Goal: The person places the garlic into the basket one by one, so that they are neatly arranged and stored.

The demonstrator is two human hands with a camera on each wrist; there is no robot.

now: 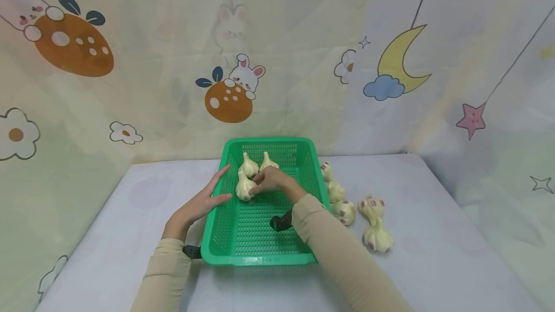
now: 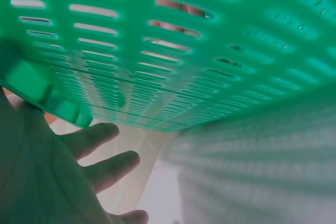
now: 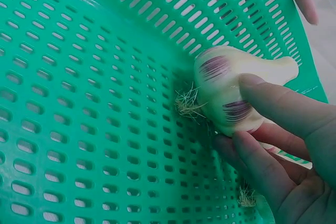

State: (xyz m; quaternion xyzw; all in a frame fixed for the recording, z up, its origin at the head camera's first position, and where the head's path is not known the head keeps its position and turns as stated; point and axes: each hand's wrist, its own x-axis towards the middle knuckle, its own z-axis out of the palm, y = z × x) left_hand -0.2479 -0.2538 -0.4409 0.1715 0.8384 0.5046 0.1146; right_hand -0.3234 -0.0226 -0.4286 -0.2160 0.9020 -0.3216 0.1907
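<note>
A green plastic basket (image 1: 260, 260) with slotted walls stands on the table. Inside it, toward the left wall, my right hand (image 1: 270, 179) holds a garlic bulb (image 1: 244, 188) between thumb and fingers. The right wrist view shows this bulb with purple streaks, its roots near the perforated floor and its stem toward the wall. Two more garlic bulbs sit behind it: one bulb (image 1: 250, 166) by the left wall, another bulb (image 1: 267, 160) partly hidden by the right hand. My left hand (image 1: 201, 203) is at the basket's left rim, its fingers (image 2: 113, 170) extended outside the wall.
Several garlic bulbs (image 1: 344, 212) lie against the basket's right side. Farther right are two more, an upper bulb (image 1: 371, 207) and a lower bulb (image 1: 378, 238). A white cloth covers the table (image 1: 433, 254). Behind it hangs a printed curtain (image 1: 295, 85).
</note>
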